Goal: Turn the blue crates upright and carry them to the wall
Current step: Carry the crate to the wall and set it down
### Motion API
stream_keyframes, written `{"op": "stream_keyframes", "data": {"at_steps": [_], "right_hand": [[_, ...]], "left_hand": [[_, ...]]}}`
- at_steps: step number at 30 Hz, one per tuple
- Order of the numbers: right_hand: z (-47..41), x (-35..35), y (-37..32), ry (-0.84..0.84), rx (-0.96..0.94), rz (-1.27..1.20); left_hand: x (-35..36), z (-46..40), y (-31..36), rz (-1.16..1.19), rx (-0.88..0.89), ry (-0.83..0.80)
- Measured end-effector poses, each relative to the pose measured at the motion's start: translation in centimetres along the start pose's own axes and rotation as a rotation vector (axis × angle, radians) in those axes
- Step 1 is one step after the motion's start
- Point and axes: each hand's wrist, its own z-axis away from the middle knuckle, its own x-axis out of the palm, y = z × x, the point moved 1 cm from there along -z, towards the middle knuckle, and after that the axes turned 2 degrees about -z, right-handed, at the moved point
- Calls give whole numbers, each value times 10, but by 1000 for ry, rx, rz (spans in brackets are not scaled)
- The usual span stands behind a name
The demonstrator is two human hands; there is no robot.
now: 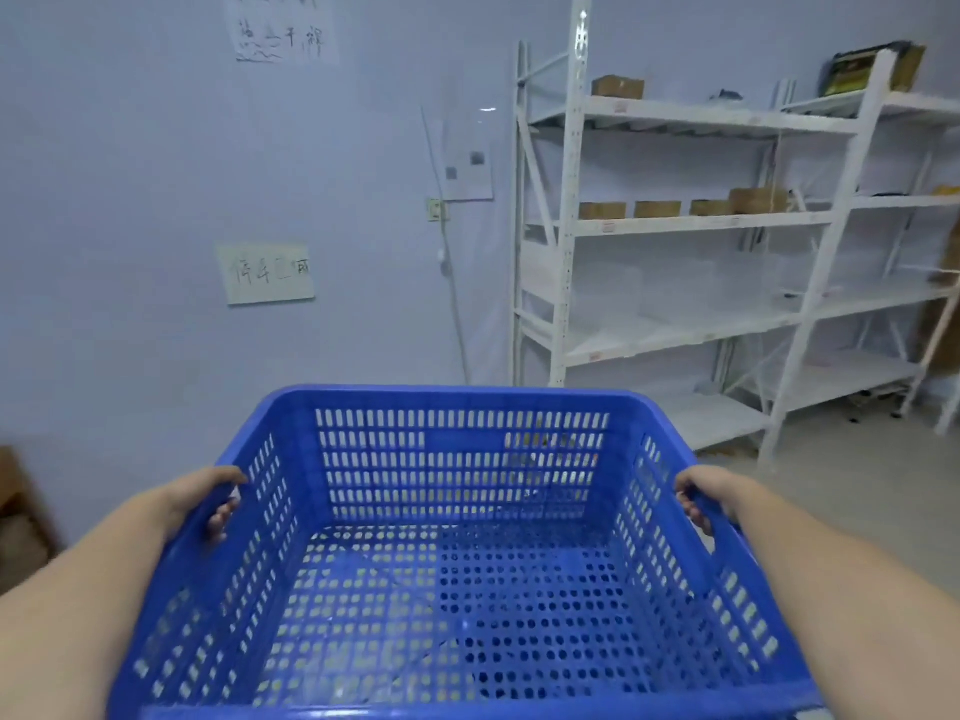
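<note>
Head view: left hand (208, 498) and right hand (709, 493) clamp the upright blue crate (457, 563) by its side handles; best keep it level approaching the wall (156, 174).

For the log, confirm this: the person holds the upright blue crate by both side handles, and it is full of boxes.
Wrong on the contents: the head view shows the blue crate empty. It is upright, with the left hand and right hand on its side handles.
</note>
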Motion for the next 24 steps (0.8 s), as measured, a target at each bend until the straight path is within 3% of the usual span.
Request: {"op": "stream_keyframes", "data": {"at_steps": [9,24], "right_hand": [[-67,106,-88,-29,-77,153],[-270,224,-232,-216,-89,281]], "left_hand": [[-80,-61,-28,73,-154,63],[-122,-234,-4,146,-324,179]]}}
